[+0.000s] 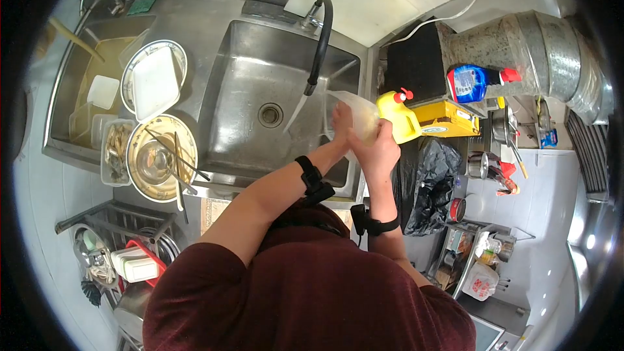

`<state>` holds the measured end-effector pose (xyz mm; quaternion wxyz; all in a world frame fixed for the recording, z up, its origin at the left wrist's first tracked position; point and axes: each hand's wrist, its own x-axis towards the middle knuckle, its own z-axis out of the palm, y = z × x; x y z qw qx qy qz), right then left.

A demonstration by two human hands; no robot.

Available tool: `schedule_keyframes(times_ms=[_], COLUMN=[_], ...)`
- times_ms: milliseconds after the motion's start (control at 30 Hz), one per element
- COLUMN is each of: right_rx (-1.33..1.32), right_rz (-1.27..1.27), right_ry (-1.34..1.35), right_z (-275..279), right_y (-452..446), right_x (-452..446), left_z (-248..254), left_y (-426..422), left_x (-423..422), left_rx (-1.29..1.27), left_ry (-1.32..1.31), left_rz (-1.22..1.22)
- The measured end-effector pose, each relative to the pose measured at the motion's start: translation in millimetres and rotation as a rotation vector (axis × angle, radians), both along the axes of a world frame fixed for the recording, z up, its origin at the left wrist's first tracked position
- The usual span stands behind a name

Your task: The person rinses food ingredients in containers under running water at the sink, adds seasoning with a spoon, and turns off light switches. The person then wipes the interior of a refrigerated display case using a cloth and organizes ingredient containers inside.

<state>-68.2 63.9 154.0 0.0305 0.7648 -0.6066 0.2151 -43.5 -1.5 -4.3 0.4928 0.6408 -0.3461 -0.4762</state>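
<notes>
Over the right side of the sink point(250, 84), my two hands are close together at a translucent whitish plastic container point(354, 105), tilted. My right hand point(377, 149) grips its near edge, thumb and fingers closed on it. My left hand point(342, 122) is against the container, its fingers partly hidden, so whether they are inside or behind it I cannot tell. Just left of the hands, water point(296, 114) runs from the black faucet hose point(322, 42) into the sink. A yellow jug with a red cap point(400, 118) stands right beside the container.
On the left counter are a patterned bowl with a white tray point(156, 84), a plate with chopsticks and utensils point(185, 133), and a tub of utensils point(117, 153). A second basin point(78, 84) holds cloudy water. At right are a blue spray bottle point(471, 84) and a black bag point(432, 188).
</notes>
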Motion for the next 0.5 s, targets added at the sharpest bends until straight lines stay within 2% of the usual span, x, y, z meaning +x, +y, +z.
schedule_keyframes(times_ms=[67, 133, 167, 233, 267, 333, 433, 500], right_rx=[0.141, 0.569, 0.786, 1.039, 1.169, 1.242, 1.313, 1.318], right_rz=[-0.025, -0.096, -0.129, -0.174, -0.198, -0.180, -0.147, -0.103], right_ry=[-0.114, -0.627, -0.884, -1.096, -1.203, -1.283, -1.370, -1.390], right_z=[-23, -77, -99, -121, -131, -149, -147, -147], right_y=[-11, -29, -35, -37, -37, -37, -35, -34], right_x=[-12, -33, -39, -37, -34, -24, -2, 6], left_z=[20, 51, 45, 21, 8, -15, -26, -22], left_y=[8, 18, 21, 25, 27, 34, 51, 59], left_x=[23, 56, 66, 87, 100, 127, 158, 175], left_rx=[0.223, 0.453, 0.455, 0.462, 0.383, 0.200, -0.175, -0.237], left_ry=[-0.081, -0.191, -0.226, -0.302, -0.280, -0.173, 0.237, 0.126], left_rz=[-0.023, -0.061, -0.094, -0.159, -0.183, -0.172, 0.051, 0.195])
